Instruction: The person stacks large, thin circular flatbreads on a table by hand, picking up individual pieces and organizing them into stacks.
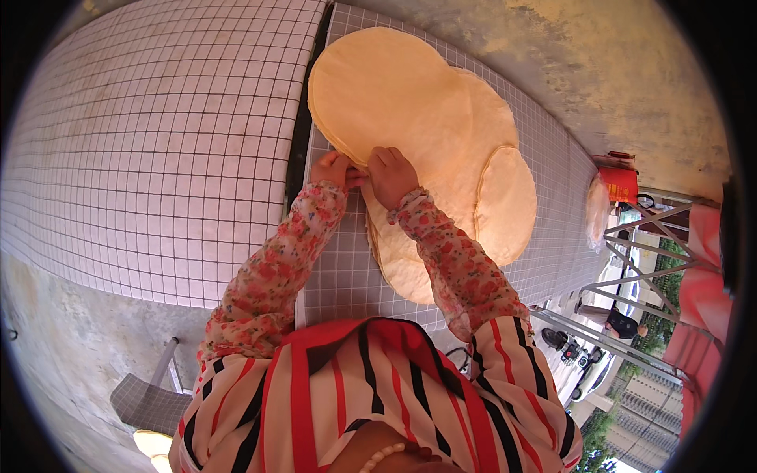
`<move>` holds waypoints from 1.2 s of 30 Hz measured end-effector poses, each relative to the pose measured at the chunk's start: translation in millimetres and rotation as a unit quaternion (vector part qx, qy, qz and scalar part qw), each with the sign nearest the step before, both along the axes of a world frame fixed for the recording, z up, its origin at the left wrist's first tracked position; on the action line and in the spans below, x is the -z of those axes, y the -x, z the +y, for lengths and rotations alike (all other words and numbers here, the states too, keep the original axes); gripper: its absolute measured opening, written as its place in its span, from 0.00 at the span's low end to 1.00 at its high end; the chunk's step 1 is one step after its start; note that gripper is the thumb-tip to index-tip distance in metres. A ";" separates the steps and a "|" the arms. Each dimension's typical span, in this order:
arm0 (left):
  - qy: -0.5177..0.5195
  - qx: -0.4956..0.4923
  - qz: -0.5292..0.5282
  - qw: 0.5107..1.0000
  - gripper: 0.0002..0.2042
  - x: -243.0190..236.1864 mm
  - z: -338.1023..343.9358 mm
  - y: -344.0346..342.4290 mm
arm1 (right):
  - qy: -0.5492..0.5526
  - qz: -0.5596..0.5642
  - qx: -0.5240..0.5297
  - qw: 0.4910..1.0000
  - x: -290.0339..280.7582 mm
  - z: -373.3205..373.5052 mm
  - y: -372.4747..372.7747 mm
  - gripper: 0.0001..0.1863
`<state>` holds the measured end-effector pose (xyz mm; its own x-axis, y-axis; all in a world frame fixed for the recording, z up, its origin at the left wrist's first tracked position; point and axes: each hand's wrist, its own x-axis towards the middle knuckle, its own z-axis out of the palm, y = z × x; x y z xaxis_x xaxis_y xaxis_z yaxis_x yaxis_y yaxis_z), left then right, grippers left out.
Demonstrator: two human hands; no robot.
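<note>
Several large, thin, round flatbreads (394, 87) lie in overlapping stacks, pale yellow and floury-looking. At the near edge of the far left stack, my right hand (392, 175) has its fingers pinched on the rim of a flatbread. My left hand (333, 169) is closed at the same rim, just left of the right one, their fingertips almost meeting. How many layers the fingers hold is hidden. Another flatbread stack (506, 206) lies to the right of my right forearm, and more rounds (402, 268) show between my forearms.
The breads rest on a grey tiled table (564, 197). A white gridded table (158, 158) adjoins it on the left, with a dark gap between. A clear plastic bag (597, 211) and a red item (619, 185) sit at the right end. Outside are a person (623, 323) and a motorbike (572, 351).
</note>
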<state>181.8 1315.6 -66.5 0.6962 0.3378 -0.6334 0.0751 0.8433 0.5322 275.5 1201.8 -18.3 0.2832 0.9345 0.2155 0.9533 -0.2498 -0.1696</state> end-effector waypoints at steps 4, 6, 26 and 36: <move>0.009 -0.009 0.020 1.000 0.11 3.6 0.9 -1.7 | -0.033 0.075 0.026 0.996 -11.5 1.3 7.5 0.13; 0.015 0.003 0.025 1.000 0.12 -2.4 4.9 -3.5 | -0.037 0.065 0.049 0.996 -11.3 0.2 6.8 0.15; 0.276 0.008 -0.134 0.952 0.20 -55.1 -10.3 -8.2 | -0.042 0.047 -0.011 0.998 -188.1 -56.5 22.7 0.16; 0.139 0.073 -0.099 0.983 0.16 -43.1 -108.4 -38.1 | -0.035 0.259 -0.122 0.957 -202.6 -213.5 49.3 0.21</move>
<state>219.9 1207.2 -23.4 0.8428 0.0590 -0.5351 0.1240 0.9460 0.2995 226.2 988.3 184.3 0.1439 0.9750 0.1694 0.7650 -0.0010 -0.6440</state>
